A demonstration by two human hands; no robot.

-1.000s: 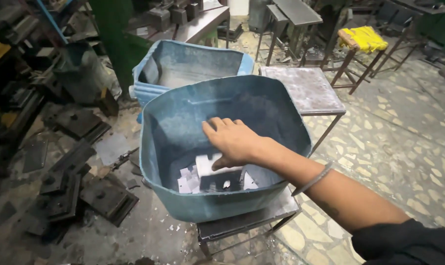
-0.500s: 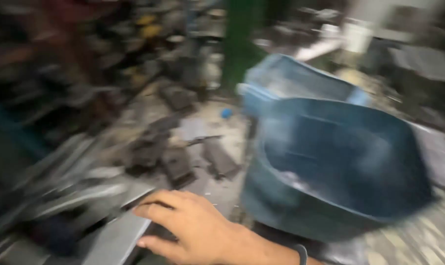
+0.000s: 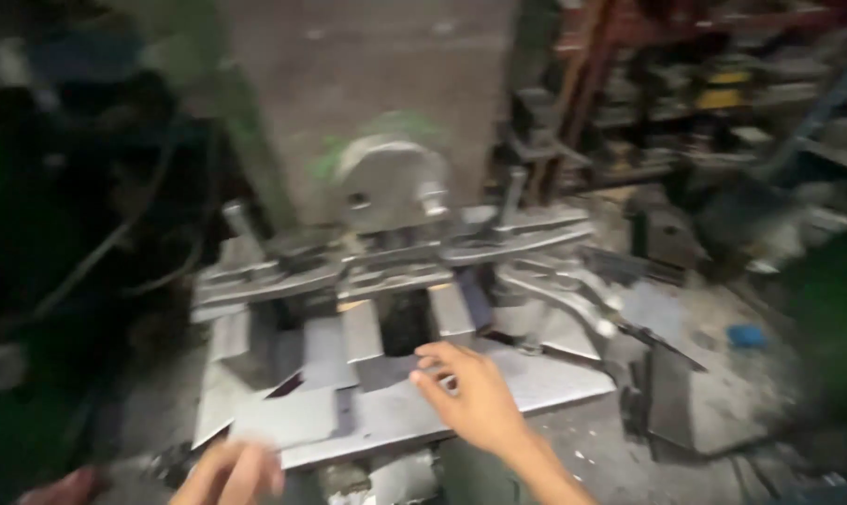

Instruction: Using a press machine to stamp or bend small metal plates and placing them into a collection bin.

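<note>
My right hand hovers with fingers spread over the grey metal bed of a press, just in front of the dark die opening, and holds nothing. My left hand is at the bottom edge, blurred, beside a flat grey sheet piece that lies on the bed's left side. I cannot make out whether it grips anything. Above the opening sits the round ram head on the press body.
Clamp bars and bolts cross the bed behind the opening. Dark metal blocks and scrap lie on the floor at the right, with cluttered shelves behind. Cables hang at the dark left side.
The view has swung left from the blue tub to the press. My right hand left the tub and now hovers over the press bed. My left hand has come into view.
</note>
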